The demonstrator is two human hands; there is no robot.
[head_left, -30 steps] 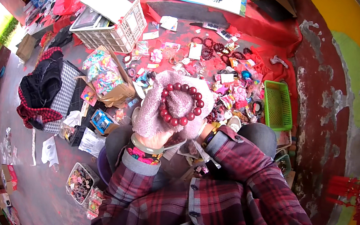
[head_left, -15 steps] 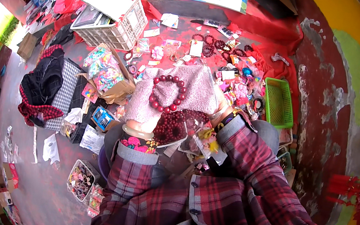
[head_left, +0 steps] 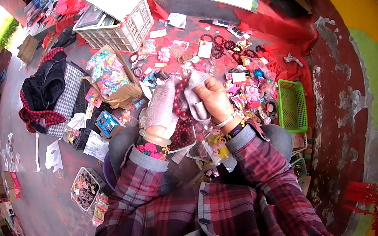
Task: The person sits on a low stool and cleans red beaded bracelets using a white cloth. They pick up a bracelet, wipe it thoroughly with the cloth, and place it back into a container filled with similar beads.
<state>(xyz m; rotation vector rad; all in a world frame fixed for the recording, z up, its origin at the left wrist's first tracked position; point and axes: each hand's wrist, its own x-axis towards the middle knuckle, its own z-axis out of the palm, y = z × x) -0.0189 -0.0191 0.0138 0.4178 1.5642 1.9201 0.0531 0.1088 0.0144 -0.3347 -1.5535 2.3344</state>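
A dark red beaded bracelet (head_left: pixel 177 111) is wrapped partly in a pale pink cloth (head_left: pixel 160 104) above my lap. My left hand (head_left: pixel 159 131) is mostly covered by this cloth and closed around it, with the bracelet lying along its side; those fingers are hidden. On the other side, my right hand (head_left: pixel 215 101) pinches a fold of the same cloth against the beads. Just below both hands, a white container (head_left: pixel 187 148) holds a heap of similar red beaded bracelets (head_left: pixel 181 135).
Hair ornaments and packets (head_left: pixel 251 93) lie beyond my right hand, beside a green basket (head_left: pixel 293 109). To the left stand a cardboard box of colourful packets (head_left: pixel 112 75) and a white crate (head_left: pixel 132 24). More red bracelets (head_left: pixel 219 47) lie farther off on red cloth.
The cloth was spread wide with the bracelet lying flat on it. Now it is folded around the bracelet, and my right hand has come left and inward to the beads.
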